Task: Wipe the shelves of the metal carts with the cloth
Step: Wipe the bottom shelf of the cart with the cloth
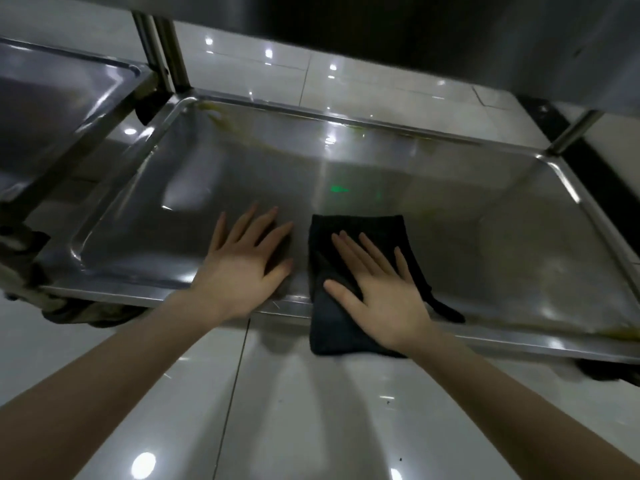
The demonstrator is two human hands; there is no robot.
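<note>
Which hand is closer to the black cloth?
Right. The right hand lies flat on the black cloth, fingers spread; the left hand rests on the bare shelf just left of it, not touching.

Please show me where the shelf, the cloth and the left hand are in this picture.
shelf (pixel 467 216), head view, on the bare metal surface at the right.
cloth (pixel 330 323), head view, on the lower part that hangs over the shelf's front edge.
left hand (pixel 239 268), head view, on the back of the hand.

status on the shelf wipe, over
Right hand flat on black cloth; cloth overhangs shelf front edge. Left hand flat on bare metal. Yellowish smears along far rim.
</note>
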